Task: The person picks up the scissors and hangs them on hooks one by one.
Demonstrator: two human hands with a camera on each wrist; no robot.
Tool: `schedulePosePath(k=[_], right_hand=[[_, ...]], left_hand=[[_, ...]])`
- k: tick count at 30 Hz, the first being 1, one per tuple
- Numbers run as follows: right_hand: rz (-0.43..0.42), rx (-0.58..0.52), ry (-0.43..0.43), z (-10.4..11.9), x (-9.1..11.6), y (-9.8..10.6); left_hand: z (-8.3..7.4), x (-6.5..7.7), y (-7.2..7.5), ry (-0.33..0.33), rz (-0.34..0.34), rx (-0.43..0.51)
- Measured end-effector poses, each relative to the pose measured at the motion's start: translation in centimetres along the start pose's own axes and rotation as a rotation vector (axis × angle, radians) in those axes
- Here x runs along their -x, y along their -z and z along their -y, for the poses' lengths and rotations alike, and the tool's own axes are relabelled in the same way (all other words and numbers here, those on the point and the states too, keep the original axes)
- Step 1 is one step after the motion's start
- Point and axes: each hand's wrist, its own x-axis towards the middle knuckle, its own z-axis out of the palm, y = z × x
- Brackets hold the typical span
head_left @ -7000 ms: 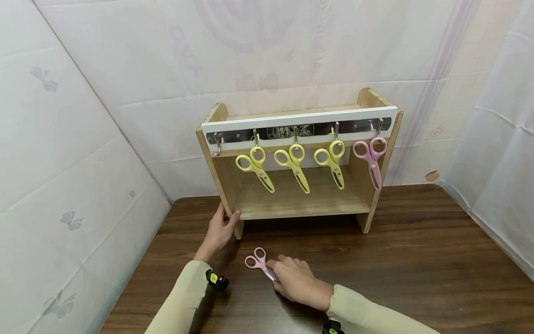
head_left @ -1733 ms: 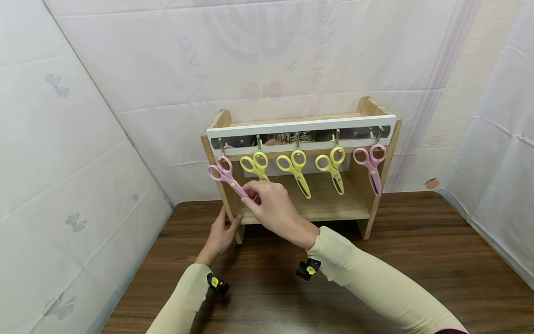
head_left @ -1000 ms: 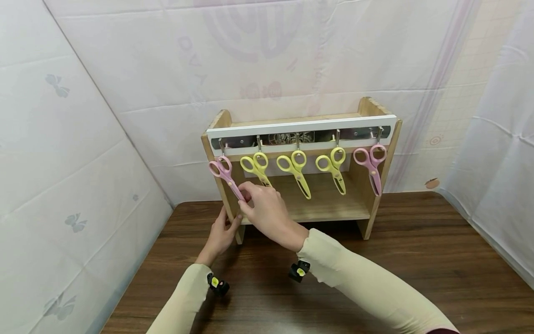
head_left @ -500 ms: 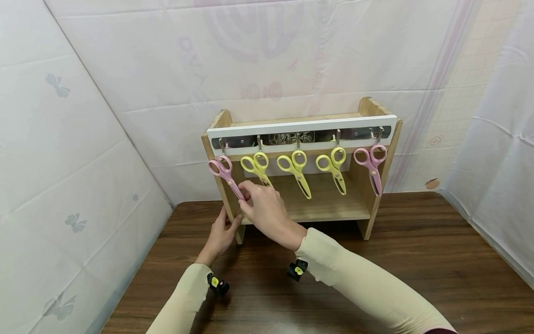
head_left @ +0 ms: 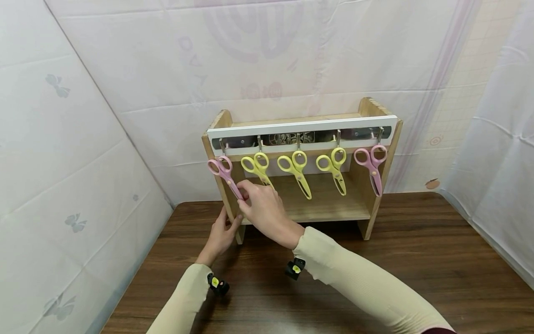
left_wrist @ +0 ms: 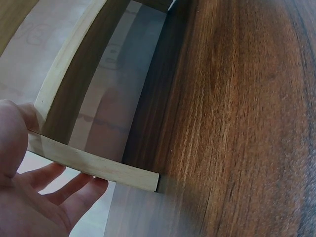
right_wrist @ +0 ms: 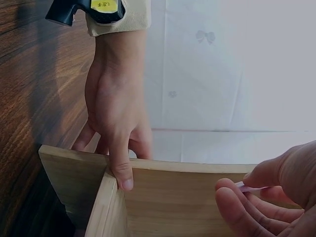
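A pair of pink scissors (head_left: 225, 171) hangs by one finger loop at the leftmost hook of the wooden shelf (head_left: 304, 213). My right hand (head_left: 267, 208) pinches these scissors near the blade tips, between thumb and fingers; in the right wrist view a sliver of the scissors (right_wrist: 244, 187) shows between the fingertips. Low on the shelf's left side panel, my left hand (head_left: 219, 236) grips the edge. Its thumb lies on the inner side and its fingers on the outer face, as the left wrist view of the left hand (left_wrist: 37, 202) shows.
Three yellow scissors (head_left: 295, 171) and another pink pair (head_left: 372, 169) hang from the other hooks on the white rail (head_left: 300, 123). Below lies a dark wooden table (head_left: 434, 260). White patterned sheets (head_left: 154, 55) stand behind and at both sides.
Earlier, my right hand held the pink scissors low by the table; it has since raised them to the leftmost hook. Over the last second hardly anything moves. My left hand keeps its place.
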Motion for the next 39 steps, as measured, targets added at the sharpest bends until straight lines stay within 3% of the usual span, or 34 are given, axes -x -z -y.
schedulePosePath(k=[16, 28, 39], right_hand=[[0.005, -0.017, -0.019, -0.3, 0.1, -0.1], [0.000, 0.033, -0.027, -0.4, 0.6, 0.2], [0.044, 0.097, -0.039, -0.1, 2.2, 1.6]], left_hand=[[0.3, -0.3, -0.1, -0.011, 0.007, 0.003], [-0.1, -0.3, -0.2, -0.019, 0.016, -0.023], [-1.2, 1.5, 0.0, -0.060, 0.001, -0.138]])
